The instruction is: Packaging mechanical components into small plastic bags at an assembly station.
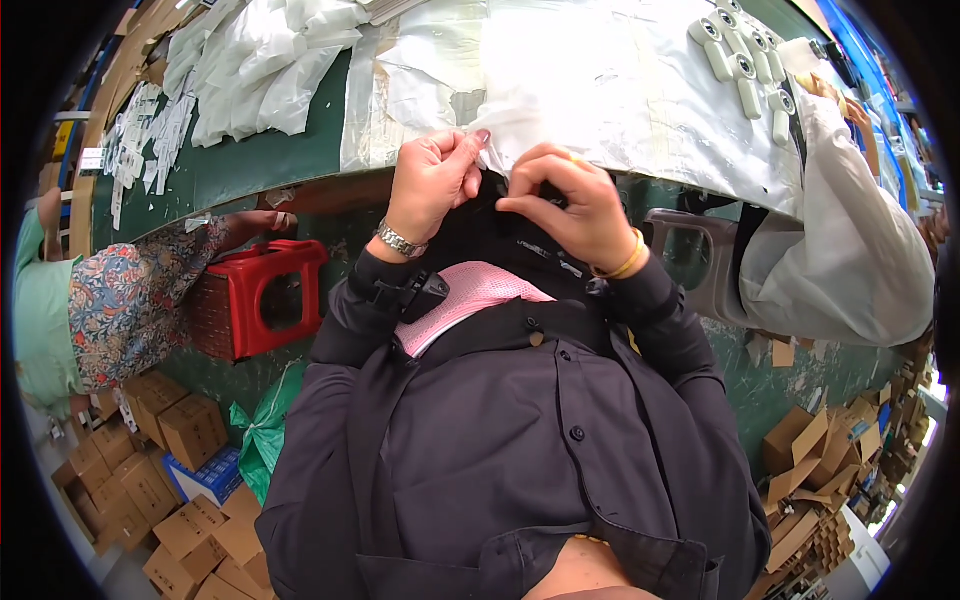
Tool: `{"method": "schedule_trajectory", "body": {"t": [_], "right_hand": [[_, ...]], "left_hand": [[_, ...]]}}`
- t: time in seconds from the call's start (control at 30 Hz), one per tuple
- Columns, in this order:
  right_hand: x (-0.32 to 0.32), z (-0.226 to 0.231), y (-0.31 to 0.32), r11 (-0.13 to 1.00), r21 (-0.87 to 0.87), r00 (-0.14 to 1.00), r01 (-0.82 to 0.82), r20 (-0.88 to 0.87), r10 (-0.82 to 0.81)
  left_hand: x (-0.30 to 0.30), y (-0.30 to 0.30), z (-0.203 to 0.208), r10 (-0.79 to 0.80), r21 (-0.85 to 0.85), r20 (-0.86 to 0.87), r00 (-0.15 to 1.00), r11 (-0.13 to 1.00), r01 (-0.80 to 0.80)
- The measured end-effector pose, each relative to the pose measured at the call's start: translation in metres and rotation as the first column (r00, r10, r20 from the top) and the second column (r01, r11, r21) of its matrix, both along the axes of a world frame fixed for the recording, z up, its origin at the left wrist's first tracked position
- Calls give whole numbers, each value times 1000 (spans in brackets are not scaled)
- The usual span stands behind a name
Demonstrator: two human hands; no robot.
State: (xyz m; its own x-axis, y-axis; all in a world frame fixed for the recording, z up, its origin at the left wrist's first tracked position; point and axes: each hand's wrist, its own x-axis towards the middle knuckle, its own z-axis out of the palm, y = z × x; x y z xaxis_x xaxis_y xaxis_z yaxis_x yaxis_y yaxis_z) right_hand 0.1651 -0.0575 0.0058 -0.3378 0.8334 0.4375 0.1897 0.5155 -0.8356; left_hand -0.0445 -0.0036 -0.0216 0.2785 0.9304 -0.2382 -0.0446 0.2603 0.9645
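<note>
My left hand [428, 185] is raised at the table's near edge, its thumb and forefinger pinched at the corner of a thin white plastic bag [515, 128]. The bag lies on the white sheeting and blends into it, so its outline is hard to follow. To the right, my right hand [575, 205] hangs just off the edge with fingers curled and the thumb close to the forefinger. Whatever may be between those fingertips is too small to make out. A gap separates the two hands.
Flat plastic bags [265, 75] and paper label strips [150, 135] lie at the table's left. White handheld devices [745, 75] are grouped far right, near a co-worker's white sleeve [840, 220]. A red stool [265, 300] and another person stand left; cardboard boxes [190, 430] fill the floor.
</note>
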Motion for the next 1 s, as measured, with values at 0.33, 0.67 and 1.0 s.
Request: {"method": "schedule_trajectory", "body": {"t": [0.33,0.67,1.0], "right_hand": [[112,-15,-35,734,-225,716,641,-168,-678],[40,-33,-30,754,461,681,468,356,-640],[19,-41,-3,775,571,731,271,402,-551]], "left_hand": [[-41,6,18,-241,-99,0,970,966,240],[-96,-3,3,-351,-127,-401,846,936,328],[-42,-7,16,387,818,-574,721,318,480]]}}
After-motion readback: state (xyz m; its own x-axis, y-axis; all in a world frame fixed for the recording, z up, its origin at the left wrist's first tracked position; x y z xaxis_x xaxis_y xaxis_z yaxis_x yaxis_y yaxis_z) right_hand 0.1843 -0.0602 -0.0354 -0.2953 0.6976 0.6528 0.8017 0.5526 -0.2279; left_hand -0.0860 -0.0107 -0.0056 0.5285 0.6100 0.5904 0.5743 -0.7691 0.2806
